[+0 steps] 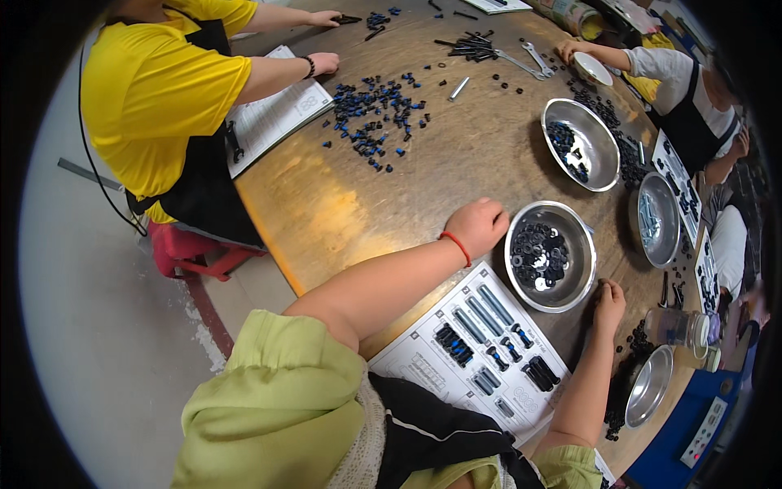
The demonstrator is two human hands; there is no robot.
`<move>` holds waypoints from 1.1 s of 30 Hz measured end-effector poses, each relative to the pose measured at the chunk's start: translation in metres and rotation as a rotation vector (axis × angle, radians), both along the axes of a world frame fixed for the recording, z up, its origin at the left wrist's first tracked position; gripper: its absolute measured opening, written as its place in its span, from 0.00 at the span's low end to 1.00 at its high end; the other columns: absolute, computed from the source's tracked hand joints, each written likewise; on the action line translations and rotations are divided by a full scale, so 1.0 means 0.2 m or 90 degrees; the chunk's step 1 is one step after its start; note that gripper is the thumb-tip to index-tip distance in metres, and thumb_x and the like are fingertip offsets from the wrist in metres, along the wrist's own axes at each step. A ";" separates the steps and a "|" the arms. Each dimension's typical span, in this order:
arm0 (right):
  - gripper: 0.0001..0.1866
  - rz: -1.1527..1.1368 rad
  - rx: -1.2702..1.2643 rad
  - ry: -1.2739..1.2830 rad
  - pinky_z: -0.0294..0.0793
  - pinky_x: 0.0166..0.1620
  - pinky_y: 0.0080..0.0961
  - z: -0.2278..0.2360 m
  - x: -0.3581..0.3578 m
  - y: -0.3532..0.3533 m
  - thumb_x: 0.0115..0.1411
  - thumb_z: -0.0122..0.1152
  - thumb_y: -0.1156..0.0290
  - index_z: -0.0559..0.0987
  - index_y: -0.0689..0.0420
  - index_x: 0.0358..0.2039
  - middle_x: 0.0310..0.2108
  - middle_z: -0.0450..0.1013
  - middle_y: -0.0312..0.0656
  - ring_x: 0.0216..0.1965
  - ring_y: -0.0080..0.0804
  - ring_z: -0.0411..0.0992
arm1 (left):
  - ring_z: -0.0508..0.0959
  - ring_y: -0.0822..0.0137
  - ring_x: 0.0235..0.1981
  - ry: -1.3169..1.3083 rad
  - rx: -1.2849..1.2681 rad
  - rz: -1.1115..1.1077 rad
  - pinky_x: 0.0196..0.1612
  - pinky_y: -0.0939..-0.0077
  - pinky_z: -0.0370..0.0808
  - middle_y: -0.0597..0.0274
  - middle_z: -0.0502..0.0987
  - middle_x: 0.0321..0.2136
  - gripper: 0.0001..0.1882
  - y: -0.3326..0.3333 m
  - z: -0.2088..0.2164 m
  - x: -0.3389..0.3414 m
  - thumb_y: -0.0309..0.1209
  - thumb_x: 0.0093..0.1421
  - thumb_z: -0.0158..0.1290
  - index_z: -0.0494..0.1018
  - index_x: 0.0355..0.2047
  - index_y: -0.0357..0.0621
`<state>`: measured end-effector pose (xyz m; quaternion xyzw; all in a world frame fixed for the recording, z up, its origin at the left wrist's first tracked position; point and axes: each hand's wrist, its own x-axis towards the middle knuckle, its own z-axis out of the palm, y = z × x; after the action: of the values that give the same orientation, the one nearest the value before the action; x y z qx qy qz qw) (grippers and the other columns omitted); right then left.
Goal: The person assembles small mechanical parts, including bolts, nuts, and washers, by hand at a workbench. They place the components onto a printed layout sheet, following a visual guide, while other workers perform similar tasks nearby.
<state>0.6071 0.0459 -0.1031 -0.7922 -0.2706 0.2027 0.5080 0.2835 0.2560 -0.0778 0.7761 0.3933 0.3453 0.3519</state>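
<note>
My left hand [479,225], with a red cord at the wrist, is closed beside the left rim of a steel bowl [588,273]. Its fingertips curl under, so what they hold, if anything, is hidden. Black washers or nuts [539,251] lie in that bowl. On the bowl's lower right, my right hand [609,308] rests close to the rim with fingers curled together; nothing in them can be made out. Between my forearms lies a printed sheet [423,371] bearing silver rods [481,316], black bolts with blue threads [454,345] and plain black bolts [540,373] in groups.
More steel bowls [604,167] stand at the right, holding small hardware. Loose blue-threaded bolts [375,118] spread over the far table, near wrenches [521,63] and a silver rod [459,89]. A person in yellow [155,106] works at the left, another [676,90] at the far right.
</note>
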 end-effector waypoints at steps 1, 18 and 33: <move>0.09 -0.002 0.011 0.044 0.58 0.22 0.15 0.01 0.01 0.01 0.65 0.53 0.72 0.81 0.58 0.39 0.22 0.69 0.30 0.19 0.16 0.61 | 0.76 0.44 0.32 -0.003 -0.012 0.002 0.36 0.54 0.73 0.48 0.76 0.29 0.13 0.00 0.01 0.00 0.37 0.60 0.50 0.75 0.26 0.40; 0.13 0.368 -0.005 -0.180 0.73 0.39 0.22 0.59 -0.99 0.53 0.59 0.60 0.73 0.79 0.62 0.45 0.33 0.77 0.42 0.34 0.26 0.74 | 0.73 0.52 0.50 0.292 -0.045 0.227 0.54 0.64 0.71 0.48 0.68 0.51 0.30 0.58 0.15 -0.96 0.36 0.50 0.65 0.69 0.53 0.46; 0.09 0.566 -0.098 -0.357 0.73 0.44 0.41 0.17 -1.70 1.17 0.52 0.60 0.73 0.81 0.56 0.35 0.35 0.74 0.49 0.40 0.51 0.73 | 0.77 0.56 0.34 0.148 -0.106 0.005 0.38 0.64 0.75 0.56 0.75 0.31 0.12 0.20 0.03 -1.07 0.33 0.49 0.65 0.77 0.32 0.44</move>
<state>0.2666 0.2802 -0.0683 -0.6598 -0.6903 0.1982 0.2213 0.0686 0.2951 -0.0710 0.7775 0.4618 0.2208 0.3655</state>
